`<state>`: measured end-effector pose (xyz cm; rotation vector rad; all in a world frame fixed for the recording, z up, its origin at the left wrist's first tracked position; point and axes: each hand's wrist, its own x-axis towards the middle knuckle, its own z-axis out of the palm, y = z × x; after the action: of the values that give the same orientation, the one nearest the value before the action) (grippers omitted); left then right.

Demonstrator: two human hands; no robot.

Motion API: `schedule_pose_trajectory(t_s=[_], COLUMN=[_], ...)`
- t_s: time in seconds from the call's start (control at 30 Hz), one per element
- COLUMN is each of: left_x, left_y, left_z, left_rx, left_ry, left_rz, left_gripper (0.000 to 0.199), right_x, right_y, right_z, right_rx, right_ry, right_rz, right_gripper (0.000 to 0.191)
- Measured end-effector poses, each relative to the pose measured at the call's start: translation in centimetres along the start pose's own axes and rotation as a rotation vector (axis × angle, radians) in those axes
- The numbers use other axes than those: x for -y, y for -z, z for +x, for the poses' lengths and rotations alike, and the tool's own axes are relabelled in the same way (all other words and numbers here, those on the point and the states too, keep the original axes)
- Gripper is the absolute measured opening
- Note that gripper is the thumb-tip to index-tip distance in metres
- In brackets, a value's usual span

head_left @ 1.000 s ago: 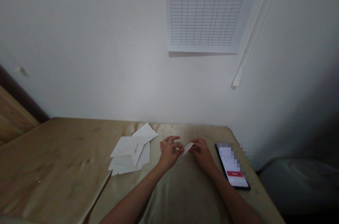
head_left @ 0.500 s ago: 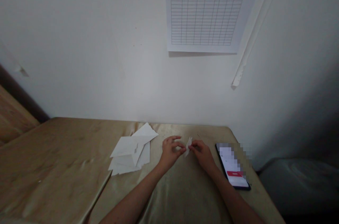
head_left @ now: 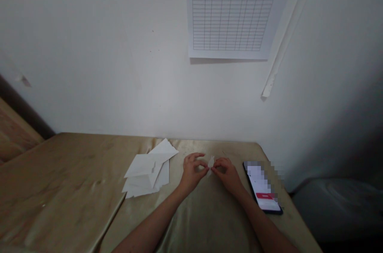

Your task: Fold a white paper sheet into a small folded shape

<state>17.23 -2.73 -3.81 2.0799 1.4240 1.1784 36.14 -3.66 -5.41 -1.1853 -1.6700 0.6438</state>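
Note:
A small folded piece of white paper (head_left: 211, 161) is pinched between my two hands, over the tan padded surface (head_left: 206, 213). My left hand (head_left: 193, 171) grips its left side with thumb and forefinger, the other fingers held apart. On the right side, my right hand (head_left: 226, 171) pinches it between thumb and fingertips. The folds are too small to make out clearly. To the left of my hands lies a loose, overlapping pile of white paper sheets (head_left: 143, 164).
A phone (head_left: 263, 189) with a lit screen, partly blurred out, lies near the right edge of the surface. Behind stands a white wall (head_left: 119, 65) bearing a printed table sheet (head_left: 229, 21). A wooden piece (head_left: 14, 129) is at far left, and a dark rounded object (head_left: 338, 205) at right.
My right thumb and fingers have shifted slightly left, closer to my left fingertips. The folded paper has turned a little between them. The pile and phone stay put.

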Motion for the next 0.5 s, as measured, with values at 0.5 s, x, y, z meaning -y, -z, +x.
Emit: schedule_pose_trajectory(t_s=[0.5], left_x=[-0.04], left_y=[-0.17], left_z=[-0.35], left_rx=[-0.038], left_ry=[-0.033], left_rz=[-0.015], left_gripper=[0.013], right_x=[0.57], right_y=[-0.93], right_z=[-0.56], right_rx=[-0.086], right_ry=[0.038], right_rz=[-0.1], right_gripper=[0.01])
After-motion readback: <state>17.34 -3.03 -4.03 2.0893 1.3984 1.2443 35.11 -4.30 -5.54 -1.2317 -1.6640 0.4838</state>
